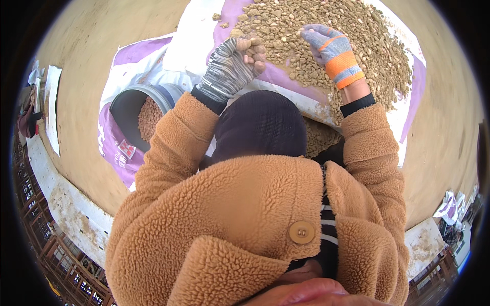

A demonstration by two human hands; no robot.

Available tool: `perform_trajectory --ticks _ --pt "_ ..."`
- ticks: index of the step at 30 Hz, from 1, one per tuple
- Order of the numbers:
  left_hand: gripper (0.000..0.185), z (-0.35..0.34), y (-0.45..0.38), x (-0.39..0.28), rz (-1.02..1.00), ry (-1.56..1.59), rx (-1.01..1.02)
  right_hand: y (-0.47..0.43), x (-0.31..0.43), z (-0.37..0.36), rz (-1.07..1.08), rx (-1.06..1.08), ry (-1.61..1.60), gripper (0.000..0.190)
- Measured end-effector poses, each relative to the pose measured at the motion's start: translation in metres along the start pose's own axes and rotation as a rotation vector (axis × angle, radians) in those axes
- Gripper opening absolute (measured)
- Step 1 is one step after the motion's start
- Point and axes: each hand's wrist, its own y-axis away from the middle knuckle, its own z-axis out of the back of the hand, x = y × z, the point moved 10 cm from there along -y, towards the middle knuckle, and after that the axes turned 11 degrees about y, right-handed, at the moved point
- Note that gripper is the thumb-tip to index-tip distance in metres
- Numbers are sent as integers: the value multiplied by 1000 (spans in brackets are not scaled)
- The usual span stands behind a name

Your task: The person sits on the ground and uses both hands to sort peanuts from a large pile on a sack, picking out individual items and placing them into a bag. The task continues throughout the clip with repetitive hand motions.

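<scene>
My left hand (235, 65), in a grey knitted glove with bare fingertips, is curled palm up around several pinkish kernels (249, 59), perhaps peanuts. It hovers by the near left edge of a spread heap of brown clods (306, 57) mixed with pale kernels. Over the middle of that heap is my right hand (329, 48), in a grey and orange glove with its fingers bent together. A small pale spot shows at its fingertips; whether it is a kernel or bare skin, I cannot tell. White and purple woven sacking (283, 82) lies under the heap.
A grey plastic bucket (124, 113) lies on its side at the left, with pinkish kernels (149, 118) inside. Printed purple sacking (115, 153) is under it. My knee (264, 126) is close below my hands. Bare tan ground (84, 88) surrounds the sacking.
</scene>
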Motion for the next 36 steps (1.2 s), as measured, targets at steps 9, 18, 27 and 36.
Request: perform_trajectory --ticks 9,18,27,36 --pt "25 -47 6 0 -48 483 336 98 145 -117 1115 -74 717 22" --pt "22 40 92 -59 -369 539 -135 79 125 -69 1022 -178 662 19" --pt "19 270 296 -212 -644 -200 -1351 72 -6 -46 887 -373 1298 21" --pt "39 117 204 -168 -917 -972 -978 116 -24 -11 760 -310 1174 19"
